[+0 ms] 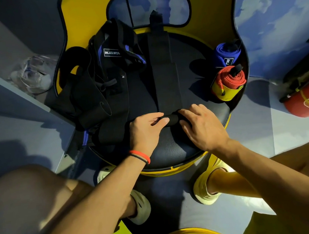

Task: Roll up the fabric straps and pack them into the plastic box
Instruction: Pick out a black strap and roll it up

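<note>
Head view: both hands work at the centre of a round padded seat [173,149], where a black strap [163,72] lies flat and runs straight out toward 12 o'clock. Its near end is wound into a short, tight roll [172,118]. The left hand [147,126] pinches the roll's 9 o'clock end between thumb and fingers. The right hand [203,125] curls its fingers over the 3 o'clock end.

To do this step well, I would have both hands turn together and push the roll toward 12 o'clock along the flat length. Even pressure at each end should keep the layers stacked edge to edge (a roll driven harder from one side tends to cone out). The free length looks straight, so a light backward pull as each turn goes on would keep it snug.

A heap of loose straps [94,85] waits at 9 to 10 o'clock, just beside the left hand, so keep the roll clear of it. A finished blue roll [226,54] and red roll [230,78] stand at 2 to 3 o'clock on the seat's edge. Something of clear plastic [32,74] lies off the seat at 10 o'clock. Whether it is the box I cannot tell.
</note>
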`<state>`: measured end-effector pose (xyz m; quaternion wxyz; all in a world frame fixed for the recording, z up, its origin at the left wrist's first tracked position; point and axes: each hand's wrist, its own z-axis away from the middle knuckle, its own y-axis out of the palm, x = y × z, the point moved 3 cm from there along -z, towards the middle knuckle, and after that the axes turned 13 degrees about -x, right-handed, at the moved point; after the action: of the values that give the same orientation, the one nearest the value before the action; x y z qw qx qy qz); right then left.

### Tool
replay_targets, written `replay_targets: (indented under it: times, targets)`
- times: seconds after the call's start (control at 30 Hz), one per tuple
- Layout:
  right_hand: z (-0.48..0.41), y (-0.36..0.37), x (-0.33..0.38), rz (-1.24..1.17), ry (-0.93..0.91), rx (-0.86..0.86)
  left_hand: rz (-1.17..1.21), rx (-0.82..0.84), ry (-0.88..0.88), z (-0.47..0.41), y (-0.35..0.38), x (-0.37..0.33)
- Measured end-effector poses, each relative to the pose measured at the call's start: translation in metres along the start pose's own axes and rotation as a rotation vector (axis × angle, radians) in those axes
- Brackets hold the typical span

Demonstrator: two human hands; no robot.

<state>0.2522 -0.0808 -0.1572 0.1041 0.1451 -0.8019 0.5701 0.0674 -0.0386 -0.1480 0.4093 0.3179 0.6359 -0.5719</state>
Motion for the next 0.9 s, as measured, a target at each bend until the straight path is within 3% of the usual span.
replay_targets:
  times: [0.27,0.53,0.9]
  targets:
    - [0.000,-0.004,0.003,-0.015,0.001,0.034,-0.001,-0.008,-0.102,-0.010,0.003,-0.001]
    - [-0.018,-0.004,-0.006,-0.124,0.085,0.097,-0.253,0.041,-0.037,-0.009,0.004,-0.014]
    - [-0.028,-0.006,-0.005,-0.242,0.137,0.022,-0.160,0.155,-0.325,-0.031,0.007,-0.016]
